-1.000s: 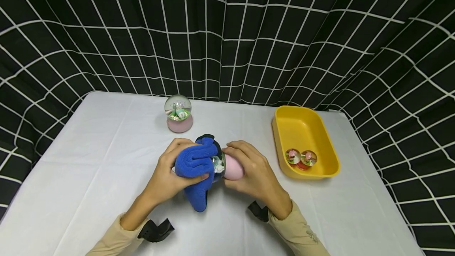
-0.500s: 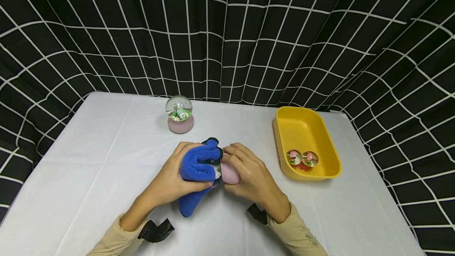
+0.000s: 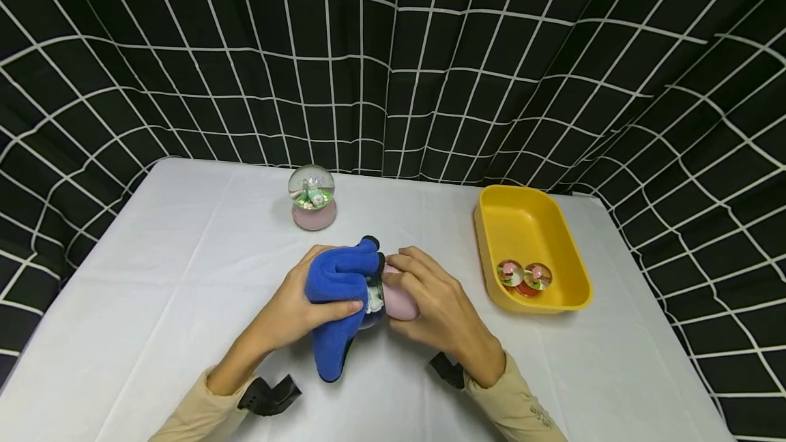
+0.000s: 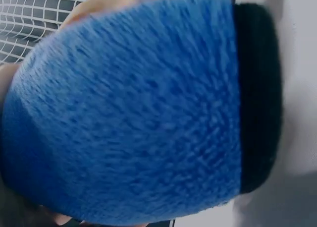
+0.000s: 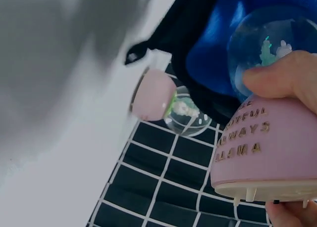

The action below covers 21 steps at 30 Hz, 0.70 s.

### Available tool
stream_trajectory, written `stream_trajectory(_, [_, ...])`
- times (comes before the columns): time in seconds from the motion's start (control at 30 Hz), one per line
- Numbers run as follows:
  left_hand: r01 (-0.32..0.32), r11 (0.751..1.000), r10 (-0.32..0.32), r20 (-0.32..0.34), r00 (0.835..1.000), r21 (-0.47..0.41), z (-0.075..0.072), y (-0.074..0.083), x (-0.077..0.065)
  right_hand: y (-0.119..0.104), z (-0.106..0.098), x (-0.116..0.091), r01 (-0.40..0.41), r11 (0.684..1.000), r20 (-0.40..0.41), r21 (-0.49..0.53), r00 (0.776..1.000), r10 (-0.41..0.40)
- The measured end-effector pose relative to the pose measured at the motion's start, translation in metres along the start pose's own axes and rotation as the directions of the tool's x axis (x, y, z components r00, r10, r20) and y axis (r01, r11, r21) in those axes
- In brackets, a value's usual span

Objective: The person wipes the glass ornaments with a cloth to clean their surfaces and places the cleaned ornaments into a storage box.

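A snow globe lies sideways between my hands, its pink base (image 3: 400,300) toward the right. My right hand (image 3: 441,307) grips that base. In the right wrist view the thumb rests on the glass dome (image 5: 252,43), above raised lettering on the base. My left hand (image 3: 287,318) holds a folded blue cloth (image 3: 336,286) with dark edging against the dome, thumb across the front. Much of the dome is hidden under the cloth. The cloth (image 4: 133,113) fills most of the left wrist view and covers most of the left fingers.
A second snow globe (image 3: 314,215) with a pink base stands upright behind the hands. At the right sits a yellow tray (image 3: 555,247) holding two small globes (image 3: 510,273) at its near end. A black curtain (image 3: 356,60) with white grid lines surrounds the white table (image 3: 153,278).
The cloth has shifted slightly over the dome, and its hanging end swings a little. The right hand and the snow globe have moved only slightly. The standing globe and tray stay put.
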State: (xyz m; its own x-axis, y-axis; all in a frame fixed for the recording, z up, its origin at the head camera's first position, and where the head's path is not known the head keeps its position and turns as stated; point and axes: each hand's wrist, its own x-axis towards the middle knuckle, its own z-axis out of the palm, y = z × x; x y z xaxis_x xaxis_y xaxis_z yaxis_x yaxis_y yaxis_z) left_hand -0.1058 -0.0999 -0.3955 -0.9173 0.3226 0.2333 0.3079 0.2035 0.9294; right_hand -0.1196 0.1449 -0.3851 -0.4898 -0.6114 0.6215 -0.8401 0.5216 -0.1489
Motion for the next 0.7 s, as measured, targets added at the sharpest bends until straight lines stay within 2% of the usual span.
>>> stream_trajectory(0.1, [0.007, 0.997, 0.002, 0.099, 0.995, -0.082, -0.003, -0.006, 0.002, 0.0, 0.0, -0.001, -0.005, 1.0, 0.007, 0.016, 1.0, 0.005])
stream_trajectory(0.2, [0.002, 0.985, 0.031, 0.187, 0.982, -0.173, -0.006, -0.013, 0.003, 0.001, -0.001, -0.001, -0.013, 0.998, 0.005, 0.059, 1.0, 0.013])
stream_trajectory(0.37, [0.035, 0.975, 0.022, 0.253, 0.967, -0.219, -0.011, -0.017, 0.003, 0.002, -0.002, -0.001, -0.028, 0.99, -0.005, 0.137, 1.0, 0.029])
stream_trajectory(0.53, [0.02, 0.964, 0.049, 0.253, 0.966, -0.265, -0.012, -0.019, 0.002, 0.002, -0.002, 0.0, -0.082, 0.976, -0.04, 0.203, 0.995, 0.092])
stream_trajectory(0.7, [-0.024, 0.953, 0.073, 0.153, 0.986, -0.302, -0.002, -0.016, 0.001, 0.002, -0.003, 0.001, -0.151, 0.962, -0.095, 0.228, 0.98, 0.177])
